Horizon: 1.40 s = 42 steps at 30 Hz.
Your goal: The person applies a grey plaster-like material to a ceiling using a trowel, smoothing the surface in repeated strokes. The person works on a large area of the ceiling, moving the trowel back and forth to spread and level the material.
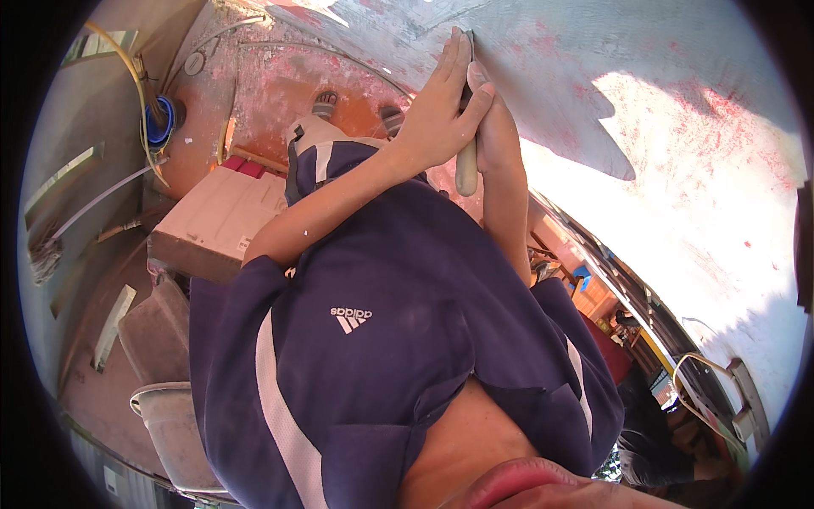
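A tool with a pale handle point(466, 174) and a thin dark edge stands against the mottled blue-grey wall point(577, 59) at upper middle. My right hand point(497, 136) grips it, with part of the handle showing below. My left hand point(445, 106) lies along the tool with straight fingers near the wall and its thumb over the right hand, hiding much of the tool.
My sandaled feet point(324, 104) stand on a red, paint-flecked floor point(212, 114). At left are a pale box point(208, 220), a grey bucket point(178, 437), a blue container point(159, 119) and hoses. Cluttered objects point(610, 314) line the wall's lower-right edge.
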Each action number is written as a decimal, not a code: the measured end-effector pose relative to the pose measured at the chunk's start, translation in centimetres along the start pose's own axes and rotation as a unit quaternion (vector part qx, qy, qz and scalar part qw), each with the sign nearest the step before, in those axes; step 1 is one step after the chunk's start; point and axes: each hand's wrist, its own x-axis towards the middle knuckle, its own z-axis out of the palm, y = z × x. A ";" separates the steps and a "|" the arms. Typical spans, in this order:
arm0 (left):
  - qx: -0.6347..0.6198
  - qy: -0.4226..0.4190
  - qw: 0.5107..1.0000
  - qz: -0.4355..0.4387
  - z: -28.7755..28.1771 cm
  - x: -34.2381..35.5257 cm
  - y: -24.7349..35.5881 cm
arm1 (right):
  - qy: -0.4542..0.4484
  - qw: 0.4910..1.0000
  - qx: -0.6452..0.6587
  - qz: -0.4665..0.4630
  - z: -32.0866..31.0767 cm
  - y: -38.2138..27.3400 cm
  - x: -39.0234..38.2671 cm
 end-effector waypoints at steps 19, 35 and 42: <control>0.010 0.043 0.998 -0.033 0.4 0.0 1.2 | 0.014 0.999 0.053 -0.001 0.6 -0.7 -0.5; -0.020 0.044 0.998 -0.040 1.1 -0.2 1.3 | -0.030 0.998 -0.055 -0.024 -0.4 -0.6 -0.7; -0.025 0.112 0.990 -0.079 -1.2 1.7 -0.1 | -0.075 0.987 -0.129 -0.067 2.2 -0.4 3.9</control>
